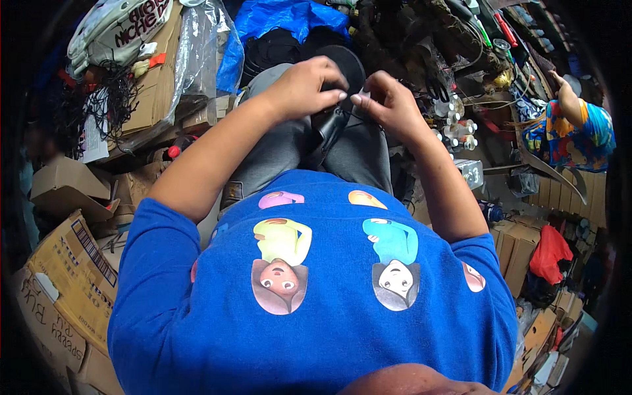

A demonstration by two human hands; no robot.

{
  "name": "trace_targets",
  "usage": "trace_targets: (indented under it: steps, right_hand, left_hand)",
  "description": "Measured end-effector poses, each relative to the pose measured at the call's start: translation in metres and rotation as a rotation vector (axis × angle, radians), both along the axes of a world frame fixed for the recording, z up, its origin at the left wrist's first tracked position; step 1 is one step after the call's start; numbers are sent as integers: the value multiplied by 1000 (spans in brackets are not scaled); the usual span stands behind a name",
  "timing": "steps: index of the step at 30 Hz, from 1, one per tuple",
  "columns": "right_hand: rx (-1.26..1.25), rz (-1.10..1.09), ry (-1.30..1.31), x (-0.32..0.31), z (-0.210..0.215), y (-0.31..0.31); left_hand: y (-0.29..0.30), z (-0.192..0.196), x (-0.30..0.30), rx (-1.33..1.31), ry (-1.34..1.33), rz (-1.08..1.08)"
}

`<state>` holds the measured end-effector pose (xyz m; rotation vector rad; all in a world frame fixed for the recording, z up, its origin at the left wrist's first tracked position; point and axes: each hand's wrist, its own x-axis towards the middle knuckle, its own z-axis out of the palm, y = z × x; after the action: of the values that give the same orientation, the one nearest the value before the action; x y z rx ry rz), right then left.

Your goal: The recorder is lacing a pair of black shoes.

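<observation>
Above the lap (359,155), left hand (308,83) and right hand (392,105) sit half-curled, grip indeterminable, flanking a black item (334,125), presumably placed for two-handed access.

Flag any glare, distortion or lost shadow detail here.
Head view: fisheye bending, with the rim falling to black; head view: whitish glare streaks the clear plastic, upper left; head view: the black item between left hand and right hand is dark, fine detail hard to read.

From head height, the fisheye view looks steeply down, the blue shirt (337,250) filling the near part close below, left hand (309,87) and right hand (393,108) farther off.
</observation>
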<state>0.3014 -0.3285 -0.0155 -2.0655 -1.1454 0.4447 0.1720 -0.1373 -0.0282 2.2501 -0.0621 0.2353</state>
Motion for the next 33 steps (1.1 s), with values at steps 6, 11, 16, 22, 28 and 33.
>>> trace_targets:
  steps: [6,11,16,22,28,33]
  right_hand:
    - [-327,237,133,-7,9,-2]
    - [-225,271,198,-3,39,-20]
    - [-73,129,71,-7,47,-32]
    - [-199,112,21,-11,28,-13]
    - [-296,109,-102,-12,30,-6]
    - [-246,87,12,-13,29,0]
  left_hand:
    - [-4,-41,36,-112,23,-70]
    - [-1,-49,35,-160,14,-60]
    - [15,-27,43,-90,92,-175]
    - [29,-3,50,-3,241,-305]
    - [31,4,54,12,266,-333]
    - [34,0,56,15,278,-343]
